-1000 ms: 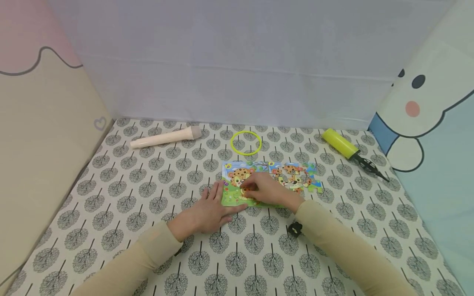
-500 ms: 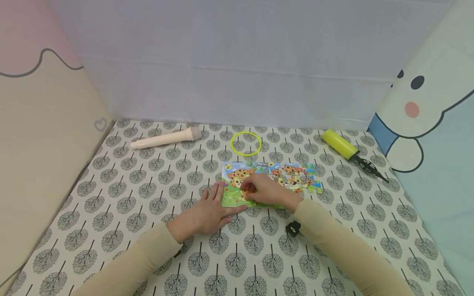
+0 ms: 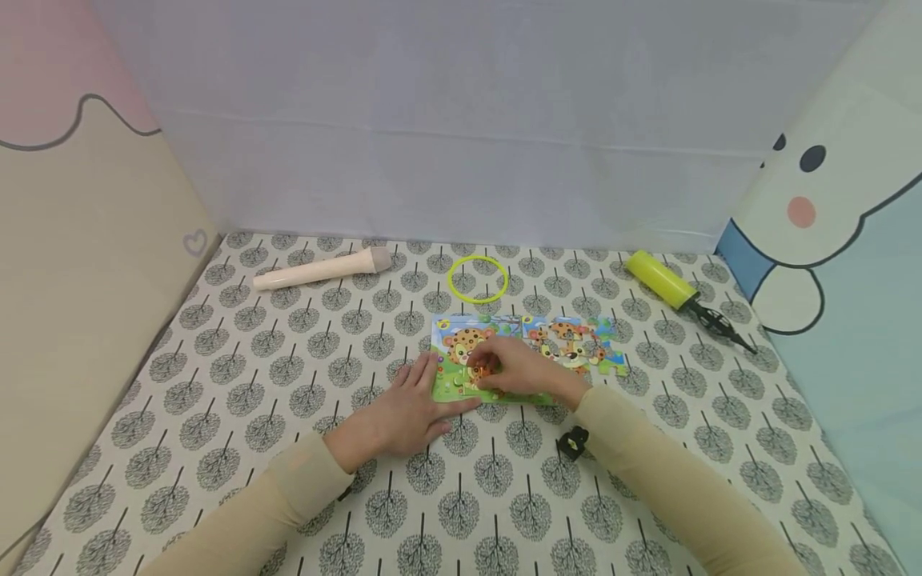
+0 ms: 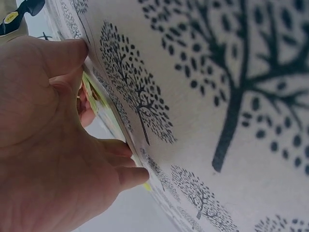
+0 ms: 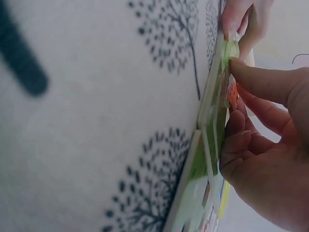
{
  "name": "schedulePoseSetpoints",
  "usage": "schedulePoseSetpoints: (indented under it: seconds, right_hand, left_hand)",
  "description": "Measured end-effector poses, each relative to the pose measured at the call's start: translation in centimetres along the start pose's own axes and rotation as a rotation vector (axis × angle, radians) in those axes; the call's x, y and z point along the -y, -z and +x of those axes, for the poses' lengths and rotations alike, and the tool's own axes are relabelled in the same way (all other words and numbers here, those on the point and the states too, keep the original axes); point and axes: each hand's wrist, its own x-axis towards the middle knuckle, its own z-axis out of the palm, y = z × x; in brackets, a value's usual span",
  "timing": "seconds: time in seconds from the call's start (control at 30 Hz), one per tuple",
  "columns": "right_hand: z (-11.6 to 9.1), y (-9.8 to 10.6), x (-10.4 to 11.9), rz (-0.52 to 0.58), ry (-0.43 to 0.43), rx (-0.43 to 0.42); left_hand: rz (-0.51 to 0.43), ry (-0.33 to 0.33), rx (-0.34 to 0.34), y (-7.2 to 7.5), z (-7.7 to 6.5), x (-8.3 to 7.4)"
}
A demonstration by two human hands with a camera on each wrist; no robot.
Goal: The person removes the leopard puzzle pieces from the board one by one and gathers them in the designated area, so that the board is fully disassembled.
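A leopard-cub picture board (image 3: 448,387) lies flat in the head view. My left hand (image 3: 406,412) rests at its near left corner, with fingers along the left edge and thumb along the front edge. Over the board's lower part, my right hand (image 3: 520,368) pinches a small green and orange puzzle piece (image 5: 233,94) between thumb and fingers, low against the surface. Part of that piece is hidden by the fingers. To the right, joined puzzle pieces (image 3: 576,352) form a second cub picture with an uneven right edge. The left wrist view shows the left hand (image 4: 63,140) touching the board's rim.
Behind the board lies a yellow-green ring (image 3: 450,280). A pale toy microphone (image 3: 317,270) is at the back left, and a yellow-green pump (image 3: 663,280) with a black end at the back right. Fabric walls enclose the tree-patterned cloth (image 3: 461,512).
The right hand's fingertips shift slightly over the same spot on the board, still holding the puzzle piece. The left hand stays at the corner, its fingers moving barely.
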Motion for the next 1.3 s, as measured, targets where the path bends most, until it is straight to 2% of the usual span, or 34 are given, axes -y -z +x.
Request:
schedulePoseSetpoints:
  seconds: [0.17, 0.6, 0.87, 1.3]
  right_hand:
    - [-0.1, 0.0, -0.2, 0.016, 0.013, -0.012]
    - [-0.3, 0.5, -0.8, 0.103, 0.044, -0.029]
    - [-0.6, 1.0, -0.7, 0.168, 0.071, -0.006]
    - [-0.7, 1.2, -1.2, 0.278, 0.093, -0.013]
  left_hand:
    - [0.013, -0.032, -0.021, 0.1, -0.1, 0.0]
    - [0.068, -0.057, -0.049, 0.0, 0.0, 0.1]
    - [0.078, -0.072, -0.068, 0.0, 0.1, 0.3]
    - [0.093, -0.074, -0.061, -0.1, 0.1, 0.2]
